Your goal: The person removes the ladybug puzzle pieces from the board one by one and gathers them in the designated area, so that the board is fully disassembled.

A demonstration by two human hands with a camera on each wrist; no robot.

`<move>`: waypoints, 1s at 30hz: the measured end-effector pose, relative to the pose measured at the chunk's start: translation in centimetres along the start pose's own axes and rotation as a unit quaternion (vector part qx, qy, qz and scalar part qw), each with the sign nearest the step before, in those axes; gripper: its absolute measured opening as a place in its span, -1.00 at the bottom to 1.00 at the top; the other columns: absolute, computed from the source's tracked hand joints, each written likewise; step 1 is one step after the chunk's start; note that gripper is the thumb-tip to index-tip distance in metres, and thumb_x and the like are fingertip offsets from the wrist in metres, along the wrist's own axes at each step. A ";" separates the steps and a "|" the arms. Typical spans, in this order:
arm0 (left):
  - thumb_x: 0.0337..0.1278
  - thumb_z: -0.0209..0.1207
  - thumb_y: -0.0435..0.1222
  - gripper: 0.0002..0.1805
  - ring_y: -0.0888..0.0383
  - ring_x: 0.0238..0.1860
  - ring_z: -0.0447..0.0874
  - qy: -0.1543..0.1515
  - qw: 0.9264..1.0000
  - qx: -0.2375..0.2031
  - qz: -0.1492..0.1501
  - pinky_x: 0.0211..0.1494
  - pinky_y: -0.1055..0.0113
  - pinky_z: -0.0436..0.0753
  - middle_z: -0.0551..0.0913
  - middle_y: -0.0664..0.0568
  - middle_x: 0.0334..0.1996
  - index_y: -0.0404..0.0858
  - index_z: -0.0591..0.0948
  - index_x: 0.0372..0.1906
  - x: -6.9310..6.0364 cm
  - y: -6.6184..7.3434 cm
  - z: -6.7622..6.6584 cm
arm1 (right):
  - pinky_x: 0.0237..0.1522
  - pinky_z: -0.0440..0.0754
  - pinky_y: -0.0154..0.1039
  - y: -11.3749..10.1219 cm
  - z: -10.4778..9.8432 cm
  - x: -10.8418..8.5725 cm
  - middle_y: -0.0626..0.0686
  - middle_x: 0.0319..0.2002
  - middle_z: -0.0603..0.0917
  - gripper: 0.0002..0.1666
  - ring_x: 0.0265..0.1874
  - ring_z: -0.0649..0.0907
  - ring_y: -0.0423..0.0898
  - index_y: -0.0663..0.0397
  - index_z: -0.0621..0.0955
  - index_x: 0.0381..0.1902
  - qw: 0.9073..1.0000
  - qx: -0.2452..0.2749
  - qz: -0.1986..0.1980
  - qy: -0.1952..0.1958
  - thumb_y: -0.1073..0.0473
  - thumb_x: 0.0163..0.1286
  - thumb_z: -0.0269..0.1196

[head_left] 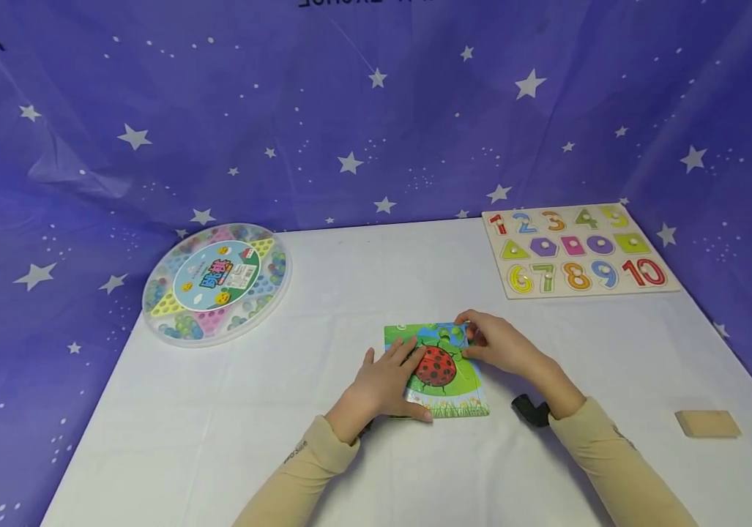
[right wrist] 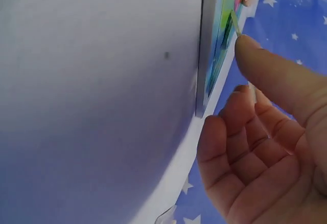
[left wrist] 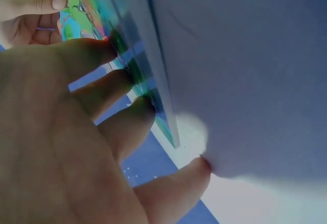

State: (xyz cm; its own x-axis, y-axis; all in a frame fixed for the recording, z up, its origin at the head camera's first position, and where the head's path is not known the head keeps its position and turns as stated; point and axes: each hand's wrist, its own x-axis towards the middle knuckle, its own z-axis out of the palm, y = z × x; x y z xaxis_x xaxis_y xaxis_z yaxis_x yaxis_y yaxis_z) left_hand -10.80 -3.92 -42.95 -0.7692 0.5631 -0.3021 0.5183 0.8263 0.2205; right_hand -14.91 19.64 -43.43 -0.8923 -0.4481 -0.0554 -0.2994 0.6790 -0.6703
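Observation:
A square jigsaw puzzle (head_left: 438,366) with a red ladybug on a green and blue ground lies flat near the table's middle. Across its left part rests my left hand (head_left: 382,384), fingers spread, their tips touching the picture. The left thumb lies by the lower edge. My right hand (head_left: 501,344) is at the puzzle's upper right corner. Between its thumb and fingers it pinches a thin puzzle piece (right wrist: 235,22), tilted up from the board in the right wrist view. My right fingers partly cover that piece.
A round marble board game (head_left: 217,285) sits at the back left. At the back right lies a wooden number and shape board (head_left: 580,252). A plain wooden block (head_left: 708,424) is at the right. A black bent object (head_left: 531,410) shows beside my right wrist.

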 end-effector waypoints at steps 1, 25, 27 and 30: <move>-0.32 0.15 0.37 0.14 0.07 0.39 -0.18 -0.001 1.000 -0.001 -0.001 0.24 -0.16 0.04 -0.10 0.06 0.41 -0.05 0.01 0.42 0.0 0.0 0.0 | -0.50 0.40 -0.31 0.2 -0.1 -0.1 -0.01 -0.42 0.47 -0.51 -0.53 0.42 -0.17 0.17 0.47 -0.03 1.000 0.001 0.003 0.002 0.29 0.06 0.36; 0.03 0.09 0.16 -0.14 0.09 0.39 -0.16 0.013 1.000 -0.025 0.008 0.27 -0.12 0.02 -0.06 0.11 0.41 -0.02 0.07 0.41 -0.1 -0.5 0.2 | -0.49 0.36 -0.25 9.9 -10.4 -8.7 0.07 -0.45 0.48 -0.39 -0.48 0.43 -0.10 0.41 0.33 0.12 0.981 0.015 0.192 0.018 0.18 0.21 0.25; 0.03 0.09 0.16 -0.14 0.09 0.39 -0.16 0.014 1.000 -0.024 0.008 0.27 -0.11 0.02 -0.07 0.11 0.41 -0.02 0.07 0.41 -0.1 -0.5 0.2 | -0.49 0.34 -0.23 10.2 -10.4 -8.9 0.06 -0.46 0.46 -0.39 -0.48 0.41 -0.07 0.41 0.33 0.11 0.978 0.002 0.206 0.012 0.17 0.20 0.25; 0.03 0.08 0.16 -0.15 0.08 0.38 -0.15 0.017 1.000 -0.024 0.008 0.27 -0.11 0.03 -0.06 0.10 0.41 -0.02 0.08 0.41 -0.2 -0.6 0.2 | -0.50 0.33 -0.22 10.3 -10.3 -9.0 0.09 -0.46 0.45 -0.36 -0.47 0.41 -0.04 0.39 0.32 0.12 0.974 0.001 0.226 0.006 0.15 0.18 0.26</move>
State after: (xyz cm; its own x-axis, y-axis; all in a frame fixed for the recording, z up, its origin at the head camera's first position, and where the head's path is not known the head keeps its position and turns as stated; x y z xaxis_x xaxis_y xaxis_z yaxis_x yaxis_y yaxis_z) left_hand -10.84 -4.51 -43.16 -0.7739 0.5746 -0.2662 0.5129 0.8153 0.2688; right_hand -13.45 36.60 -42.20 -0.9367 -0.0959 -0.3368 0.1264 0.8044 -0.5805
